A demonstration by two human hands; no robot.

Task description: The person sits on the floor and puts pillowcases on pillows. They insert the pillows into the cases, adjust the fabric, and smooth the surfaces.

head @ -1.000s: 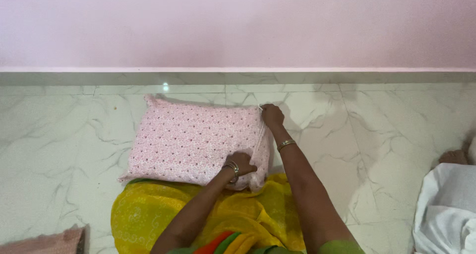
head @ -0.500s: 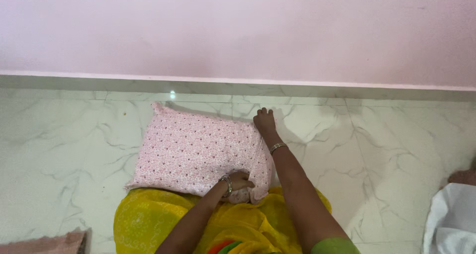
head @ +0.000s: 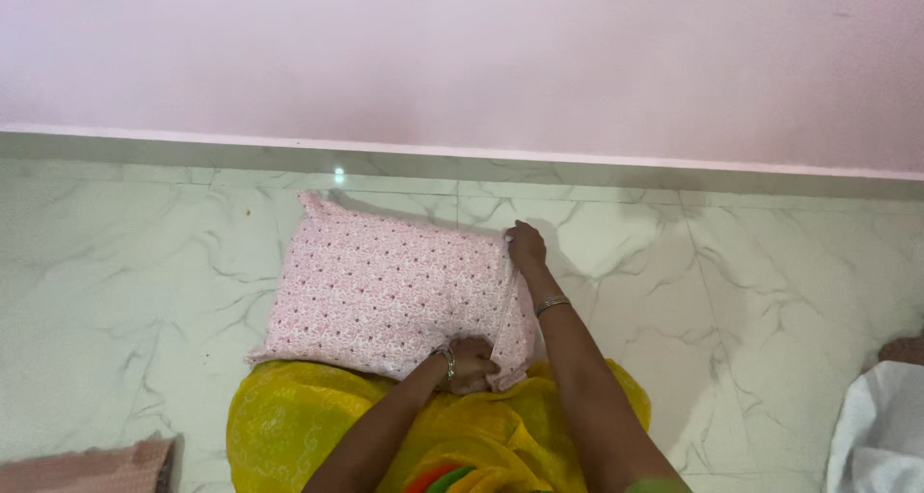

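Nearest, the left hand (head: 472,361) pinches the near right corner of the pink, small-patterned fabric pillow (head: 385,296) lying on the white marble floor (head: 770,291), while farther off the right hand (head: 526,246) grips its far right corner.

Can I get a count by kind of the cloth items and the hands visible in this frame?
Pillow: 1
Yellow garment: 1
Pink cloth: 1
White cloth: 1
Hands: 2, the left hand and right hand, both on the pillow's right end
Total: 6
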